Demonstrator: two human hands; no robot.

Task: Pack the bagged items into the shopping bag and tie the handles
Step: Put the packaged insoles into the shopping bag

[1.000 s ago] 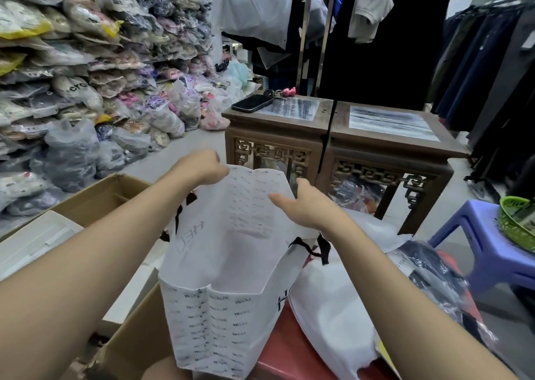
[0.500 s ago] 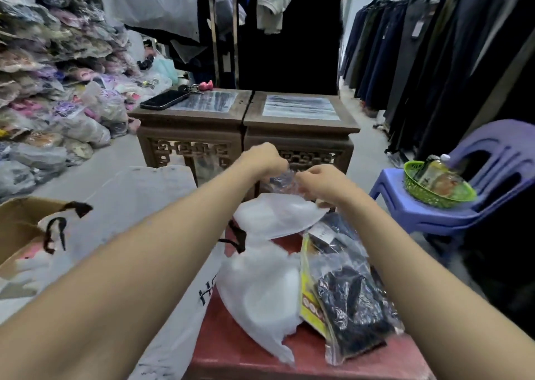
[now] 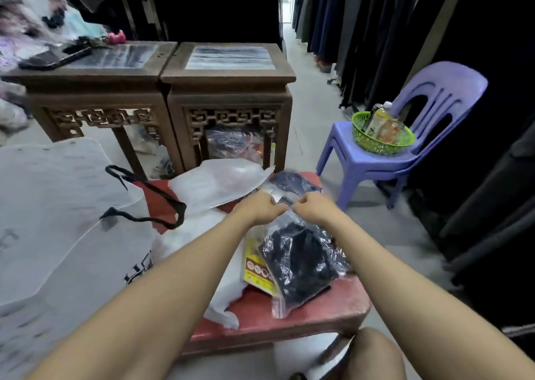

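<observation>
Red surface (image 3: 318,307): a low, scuffed red top right in front of the seated person; everything below is placed from it.
Clear bag (image 3: 301,258): crinkled see-through plastic with a dark, folded garment inside, lying on the right half of the red surface, its near corner reaching toward the front edge.
Yellow packet (image 3: 256,269): flat, with a yellow printed label, tucked partly under the clear bag's left side on the red surface.
White bags (image 3: 220,182): soft, milky plastic bundles heaped over the left and far parts of the red surface.
Second clear bag (image 3: 292,182): also holding something dark, at the far edge of the red surface, blurred.
Shopping bag (image 3: 58,220): large, white, with faint printed rows, standing open off the left side of the red surface.
Handles (image 3: 156,206): black, untied, drooping onto the red surface's left corner.
Left hand (image 3: 262,210): over the far middle of the red surface, grip narrow, fingers curled and pinching the top of the clear bag.
Right hand (image 3: 311,207): just beside the left hand, grip likewise narrow on the same plastic edge.
Purple chair (image 3: 405,148): beyond the right side of the red surface, carrying a green basket (image 3: 382,145).
</observation>
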